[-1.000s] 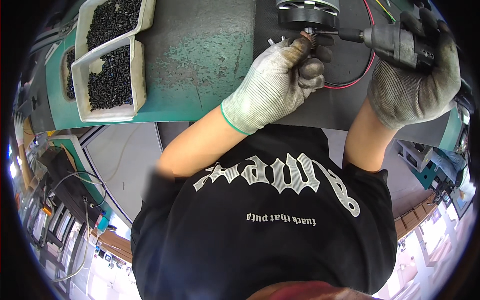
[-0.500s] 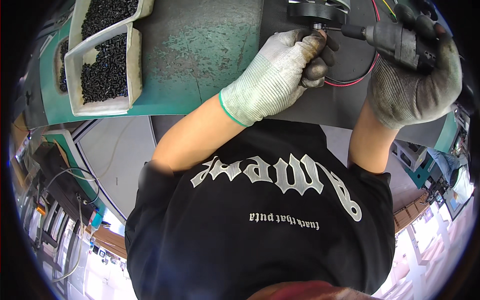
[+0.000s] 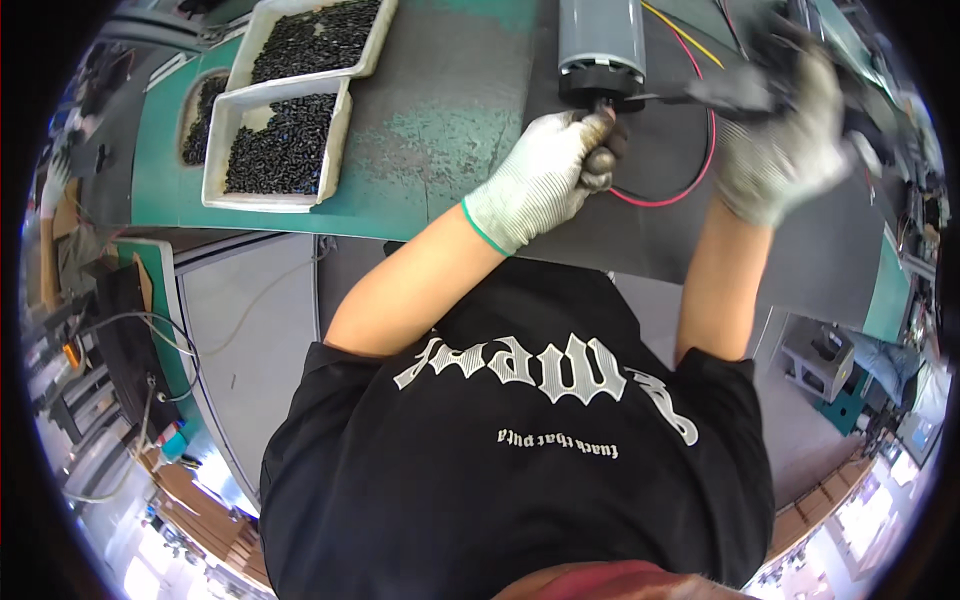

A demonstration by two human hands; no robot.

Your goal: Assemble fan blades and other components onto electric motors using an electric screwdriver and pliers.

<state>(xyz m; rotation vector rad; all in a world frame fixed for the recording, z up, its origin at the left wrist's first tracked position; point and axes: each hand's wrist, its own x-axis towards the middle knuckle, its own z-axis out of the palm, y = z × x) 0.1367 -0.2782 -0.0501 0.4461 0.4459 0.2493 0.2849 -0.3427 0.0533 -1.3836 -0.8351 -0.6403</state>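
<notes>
A grey cylindrical motor (image 3: 602,35) with a black end cap (image 3: 600,82) lies at the top of the bench. My left hand (image 3: 565,155), gloved in white with dark fingertips, is closed at the middle of that cap. Its thumb and fingers pinch a small dark part there, mostly hidden. My right hand (image 3: 785,160), also gloved and blurred by motion, is wrapped round a dark power screwdriver (image 3: 735,90). The tool's thin bit points left toward the end cap; whether it touches cannot be told.
Two white bins (image 3: 212,160) of small black parts stand at the left, beside a recess (image 3: 190,130) holding more. Red (image 3: 655,203) and yellow (image 3: 690,35) wires curve across the bench mat right of the motor. Another person's gloved hand (image 3: 58,175) shows at the far left.
The view has shifted, so more of the motor and bins shows. My right hand and the screwdriver have blurred with movement. My left hand keeps its pinch at the motor's end.
</notes>
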